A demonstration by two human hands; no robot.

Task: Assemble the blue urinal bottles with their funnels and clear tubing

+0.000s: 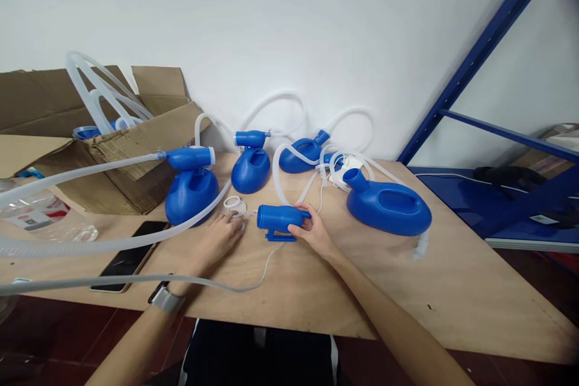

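Centre of the frame: right hand closed around the rear end of a blue cylindrical connector, held just above the plywood table. Left hand flat on the table, fingers loosely spread, fingertips touching a small white ring fitting just left of the connector. Thin white tube trailing from the connector toward lower left. Behind, four blue plastic urinal vessels with corrugated hoses. Left: smartphone face up, open cardboard box at upper left. Blue shelf frame at right.
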